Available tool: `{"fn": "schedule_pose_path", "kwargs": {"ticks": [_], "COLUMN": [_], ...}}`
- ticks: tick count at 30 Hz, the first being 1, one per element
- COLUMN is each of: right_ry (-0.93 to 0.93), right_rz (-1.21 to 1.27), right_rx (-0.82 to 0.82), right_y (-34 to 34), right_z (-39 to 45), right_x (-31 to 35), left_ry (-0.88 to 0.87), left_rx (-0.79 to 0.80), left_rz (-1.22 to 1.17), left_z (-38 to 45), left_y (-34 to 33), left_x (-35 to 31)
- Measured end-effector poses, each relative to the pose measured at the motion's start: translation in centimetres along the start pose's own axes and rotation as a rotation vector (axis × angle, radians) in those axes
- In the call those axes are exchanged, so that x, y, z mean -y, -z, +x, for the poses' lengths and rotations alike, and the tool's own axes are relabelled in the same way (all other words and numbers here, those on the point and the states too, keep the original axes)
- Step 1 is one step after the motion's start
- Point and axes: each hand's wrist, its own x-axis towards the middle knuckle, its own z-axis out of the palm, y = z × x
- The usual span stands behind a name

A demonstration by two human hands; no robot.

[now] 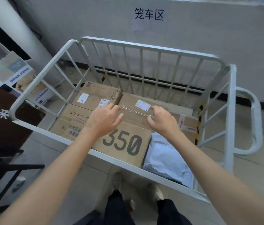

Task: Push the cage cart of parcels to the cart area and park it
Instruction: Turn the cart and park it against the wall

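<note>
Head view, read from left to right. At the far left stands a dark brown panel with white characters, and behind it a stack of printed cartons beside a white pillar. A black metal frame sits low on the tiled floor.

Next comes the white cage cart, barred on its sides, standing close before a white wall. A paper sign with three black characters is fixed to that wall, directly above the cart's far rail. A looped handle projects from the cart's right side.

Inside the cart lie cardboard parcels: a labelled box at the back left, a box printed "350" at the near side, a flat brown box with a white label in the middle, and a pale plastic mailer bag at the near right. A box with red-and-white tape lies at the right.

Both arms reach over the near rail. The left hand hovers above the parcels, fingers loosely curled and holding nothing. The right hand is likewise loosely curled over the middle box; whether it touches the box cannot be told.

At bottom centre, dark trousers and two shoes stand just behind the cart.
</note>
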Motion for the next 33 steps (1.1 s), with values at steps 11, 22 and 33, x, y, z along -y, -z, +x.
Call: {"fn": "schedule_pose_path", "kwargs": {"ticks": [11, 22, 33], "right_ry": [-0.137, -0.151, -0.111], "right_rz": [-0.008, -0.015, -0.041], "right_rx": [-0.102, -0.003, 0.122], "right_y": [-6.9, -13.2, -17.6], "right_z": [-1.5, -6.3, -8.3], "right_x": [7.9, 9.9, 7.2], "left_ry": [-0.222, -0.241, -0.232], "left_rx": [0.091, 0.166, 0.274], "left_rz": [-0.061, -0.143, -0.181], "left_z": [-2.1, -8.2, -11.6], "left_y": [-3.5, -8.6, -13.6], "left_x": [8.1, 9.2, 8.1]}}
